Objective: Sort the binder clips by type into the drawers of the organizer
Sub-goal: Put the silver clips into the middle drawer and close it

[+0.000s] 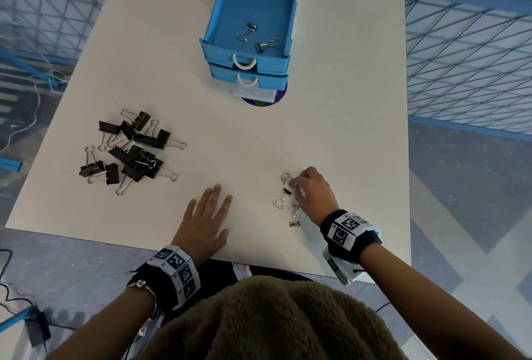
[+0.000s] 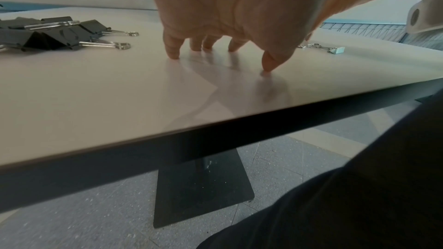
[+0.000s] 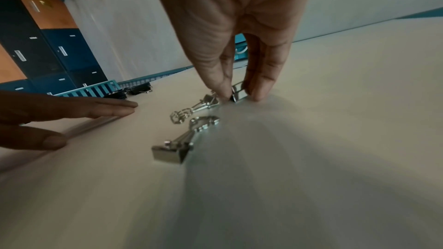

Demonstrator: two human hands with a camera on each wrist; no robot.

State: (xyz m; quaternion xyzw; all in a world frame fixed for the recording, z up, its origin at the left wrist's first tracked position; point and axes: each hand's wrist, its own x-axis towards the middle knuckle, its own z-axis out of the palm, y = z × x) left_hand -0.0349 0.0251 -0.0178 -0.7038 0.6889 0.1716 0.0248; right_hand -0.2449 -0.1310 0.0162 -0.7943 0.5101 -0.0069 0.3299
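A pile of several large black binder clips (image 1: 132,149) (image 2: 48,35) lies at the table's left. Three small silver clips lie near the front right. My right hand (image 1: 298,185) (image 3: 239,96) pinches the body of the farthest silver clip (image 3: 237,92) between thumb and finger, the clip still on the table. The two others (image 1: 283,197) (image 1: 294,217) lie loose beside it. My left hand (image 1: 207,215) (image 2: 223,56) rests open on the table, fingertips touching it. The blue organizer (image 1: 214,14) stands at the back, one drawer pulled out with two silver clips (image 1: 247,32) (image 1: 266,44) inside.
The white table (image 1: 259,135) has its front edge just under my wrists. A lower drawer (image 1: 224,74) sticks out slightly below the open one. A purple disc with a white label (image 1: 259,96) lies at the organizer's foot. Blue mesh fencing (image 1: 460,57) surrounds the table.
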